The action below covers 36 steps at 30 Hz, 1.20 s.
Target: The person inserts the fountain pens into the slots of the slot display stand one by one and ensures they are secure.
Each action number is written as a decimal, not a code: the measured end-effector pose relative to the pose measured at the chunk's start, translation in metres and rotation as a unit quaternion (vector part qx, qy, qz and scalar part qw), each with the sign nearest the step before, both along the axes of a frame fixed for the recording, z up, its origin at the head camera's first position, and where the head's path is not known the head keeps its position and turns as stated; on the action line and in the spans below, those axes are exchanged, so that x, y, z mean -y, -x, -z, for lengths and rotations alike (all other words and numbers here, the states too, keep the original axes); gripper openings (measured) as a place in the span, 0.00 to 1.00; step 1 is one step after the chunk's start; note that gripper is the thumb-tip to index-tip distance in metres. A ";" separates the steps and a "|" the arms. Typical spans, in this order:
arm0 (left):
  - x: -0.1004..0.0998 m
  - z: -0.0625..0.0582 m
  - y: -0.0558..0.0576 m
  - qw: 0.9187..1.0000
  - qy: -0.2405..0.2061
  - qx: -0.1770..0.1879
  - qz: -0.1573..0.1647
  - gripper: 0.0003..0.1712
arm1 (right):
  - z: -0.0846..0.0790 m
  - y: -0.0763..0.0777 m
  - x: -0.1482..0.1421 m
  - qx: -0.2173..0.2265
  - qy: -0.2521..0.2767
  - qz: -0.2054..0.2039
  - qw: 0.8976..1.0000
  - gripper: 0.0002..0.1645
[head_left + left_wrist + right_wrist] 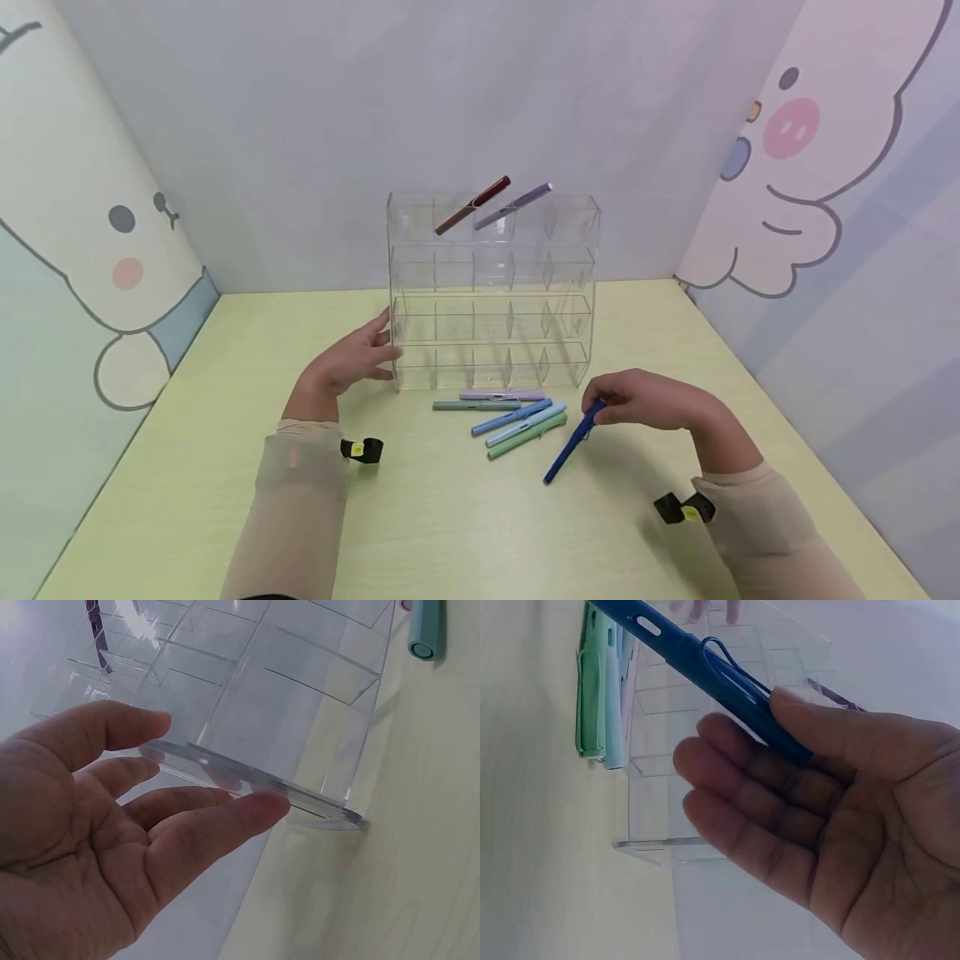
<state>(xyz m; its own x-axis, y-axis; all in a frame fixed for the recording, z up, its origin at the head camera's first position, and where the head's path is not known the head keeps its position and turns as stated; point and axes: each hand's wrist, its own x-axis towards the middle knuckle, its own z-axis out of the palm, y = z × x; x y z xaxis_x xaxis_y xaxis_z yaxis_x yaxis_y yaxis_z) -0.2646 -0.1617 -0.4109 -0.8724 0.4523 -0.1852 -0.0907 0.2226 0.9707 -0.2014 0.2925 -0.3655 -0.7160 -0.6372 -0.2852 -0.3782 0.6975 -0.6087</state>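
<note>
Looks to us like this is the picking-up step: the right hand [645, 400] has its thumb and fingers pinched round the clip end of a slim dark blue pen [572, 443], aslant near the right front corner of the clear acrylic four-tier rack [491, 296]. We honestly can't tell whether the pen's far tip touches the pale yellow desk [450, 533]. The left hand [352, 360] has its fingers apart, touching the rack's left side panel, we'd guess to steady it. A glossy dark red pen [474, 205] and a slim purple pen [514, 206] lean in the top tier; five pastel pens [527, 425] lie in front. We reckon the next move calls for lifting the blue one over a tier's front lip without nudging those two.
</note>
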 end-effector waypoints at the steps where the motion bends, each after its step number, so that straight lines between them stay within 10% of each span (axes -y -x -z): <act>1: 0.000 0.000 0.000 1.000 0.000 0.000 0.000 0.47 | -0.001 0.001 0.000 0.008 0.016 0.001 1.000 0.04; 36: 0.001 0.002 0.001 1.000 -0.006 0.000 0.005 0.48 | -0.023 0.034 0.024 0.015 0.270 0.037 0.962 0.12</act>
<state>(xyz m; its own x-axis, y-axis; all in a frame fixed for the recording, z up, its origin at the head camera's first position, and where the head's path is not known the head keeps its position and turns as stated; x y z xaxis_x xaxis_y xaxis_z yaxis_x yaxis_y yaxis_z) -0.2654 -0.1631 -0.4128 -0.8680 0.4625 -0.1806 -0.0893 0.2124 0.9731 -0.2351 0.2685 -0.3424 -0.7614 -0.6461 0.0523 -0.3171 0.3008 -0.8994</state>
